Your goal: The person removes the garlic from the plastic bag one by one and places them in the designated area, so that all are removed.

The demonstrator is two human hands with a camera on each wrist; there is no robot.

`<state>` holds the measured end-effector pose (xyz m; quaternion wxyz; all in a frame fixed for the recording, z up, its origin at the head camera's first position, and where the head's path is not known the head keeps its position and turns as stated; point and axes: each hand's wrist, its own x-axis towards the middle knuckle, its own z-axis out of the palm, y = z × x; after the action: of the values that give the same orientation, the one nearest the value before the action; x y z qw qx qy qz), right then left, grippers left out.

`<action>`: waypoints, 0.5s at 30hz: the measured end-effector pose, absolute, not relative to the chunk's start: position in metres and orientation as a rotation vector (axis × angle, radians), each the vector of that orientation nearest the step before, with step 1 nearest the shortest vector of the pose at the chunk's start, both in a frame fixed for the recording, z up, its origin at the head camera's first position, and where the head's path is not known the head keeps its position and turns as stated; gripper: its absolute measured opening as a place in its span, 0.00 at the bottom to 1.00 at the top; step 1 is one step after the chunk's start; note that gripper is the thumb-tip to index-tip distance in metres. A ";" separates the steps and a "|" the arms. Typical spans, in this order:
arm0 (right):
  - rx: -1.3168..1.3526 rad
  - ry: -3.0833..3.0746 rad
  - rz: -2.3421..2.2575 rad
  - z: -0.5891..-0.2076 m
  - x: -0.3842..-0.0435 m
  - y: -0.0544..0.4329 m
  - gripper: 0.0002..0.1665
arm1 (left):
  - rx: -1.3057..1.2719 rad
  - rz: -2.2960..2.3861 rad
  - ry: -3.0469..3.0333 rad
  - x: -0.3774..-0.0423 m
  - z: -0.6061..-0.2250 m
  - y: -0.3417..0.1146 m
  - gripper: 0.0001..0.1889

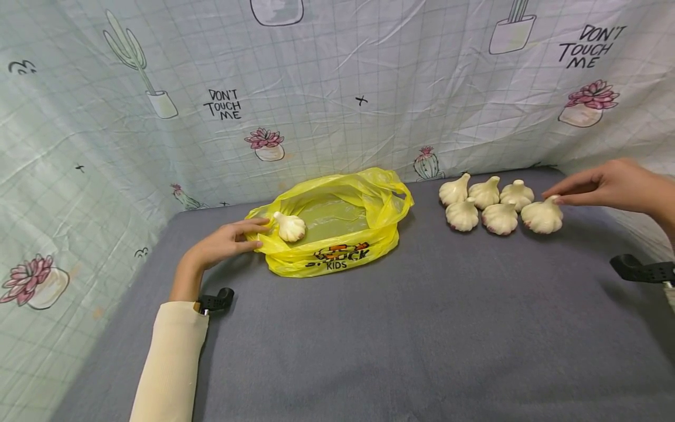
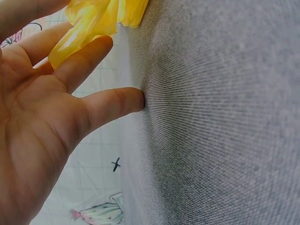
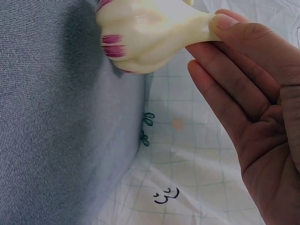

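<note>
My right hand point(image 1: 614, 184) pinches a garlic bulb point(image 1: 543, 217) by its stem between thumb and fingertips. The right wrist view shows this bulb point(image 3: 145, 35) as glossy cream with purple streaks, its round end close over the cloth. Beside it, several more garlic bulbs point(image 1: 501, 218) stand in two rows, stems up. A yellow plastic bag point(image 1: 332, 258) lies with its mouth spread wide. My left hand point(image 1: 224, 241) holds the bag's left edge, the yellow plastic point(image 2: 93, 28) between its fingers. One garlic bulb point(image 1: 290, 227) rests at the left end of the bag's opening.
Grey cloth point(image 1: 369, 340) covers the table. A printed curtain point(image 1: 337, 76) hangs behind and along the sides, close to the bag and bulbs. Each wrist wears a black camera mount point(image 1: 217, 300).
</note>
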<state>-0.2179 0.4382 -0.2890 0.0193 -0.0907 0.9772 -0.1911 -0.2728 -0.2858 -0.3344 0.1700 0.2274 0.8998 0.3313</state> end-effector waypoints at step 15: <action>-0.443 3.086 -0.429 -0.299 -0.226 0.426 0.12 | 0.652 0.933 2.558 -0.273 -0.335 -0.286 0.26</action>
<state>-0.2260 0.4257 -0.2986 -0.0028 -0.1406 0.9806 -0.1364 -0.2734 -0.2859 -0.3345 0.1699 0.2296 0.9003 0.3285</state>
